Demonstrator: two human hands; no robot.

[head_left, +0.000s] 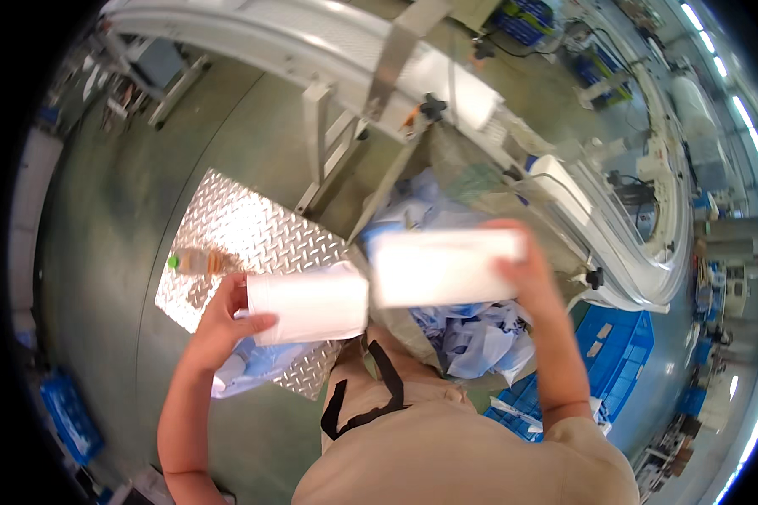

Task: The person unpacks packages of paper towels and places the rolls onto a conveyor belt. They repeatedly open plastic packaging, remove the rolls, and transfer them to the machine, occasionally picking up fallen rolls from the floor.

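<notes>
My left hand (pixel 225 320) grips the left end of a white rectangular pack (pixel 312 305), thumb on top. A second white pack (pixel 442 268), smeared by motion, is held at its right end by my right hand (pixel 524 268), also blurred. The two packs sit almost end to end in front of my body, the right one slightly higher in view. I cannot make out what is inside them. Below the right pack, crumpled blue and white plastic film (pixel 484 341) fills an open bag that hangs beside the conveyor.
A curved conveyor (pixel 312 34) runs along the far side and bends down the right, carrying white packs (pixel 562 181). A tread plate (pixel 253 215) with a plastic bottle (pixel 195 262) lies at left. Blue crates (pixel 619 337) stand at right.
</notes>
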